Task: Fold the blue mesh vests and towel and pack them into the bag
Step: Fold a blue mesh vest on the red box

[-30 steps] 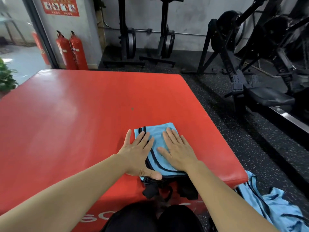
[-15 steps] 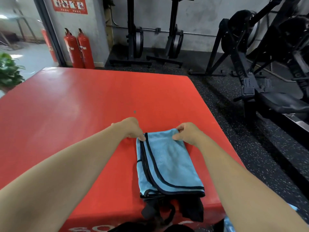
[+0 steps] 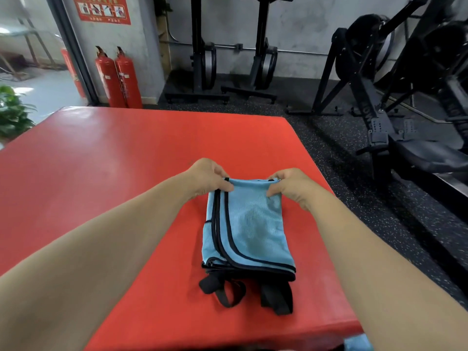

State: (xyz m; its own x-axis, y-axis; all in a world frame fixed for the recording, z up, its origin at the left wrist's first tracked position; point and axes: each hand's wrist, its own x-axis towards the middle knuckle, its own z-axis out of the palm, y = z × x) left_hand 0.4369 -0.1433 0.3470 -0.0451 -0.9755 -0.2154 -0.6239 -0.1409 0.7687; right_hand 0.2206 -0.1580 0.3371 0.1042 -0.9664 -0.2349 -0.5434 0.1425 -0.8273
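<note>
Left hand point(image 3: 206, 177): thumb and curled fingers pinch the far left corner of the folded blue mesh vest point(image 3: 253, 229); fingertips hidden beneath.
Right hand point(image 3: 291, 187): pinches the far right corner likewise.
Resting place: red mat point(image 3: 126, 160), atop partly covered black straps point(image 3: 276, 297).
Blue cloth point(image 3: 357, 344): cut off by the bottom edge.

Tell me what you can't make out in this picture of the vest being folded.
All from the head view:
- What the black straps belong to: the folded blue vest covers it.
- Blue fabric at the bottom edge: cut off by the frame, vest or towel unclear.
- Fingers of the left hand and right hand under the vest's far edge: hidden by cloth.
- Red wall sign wording: too small.
</note>
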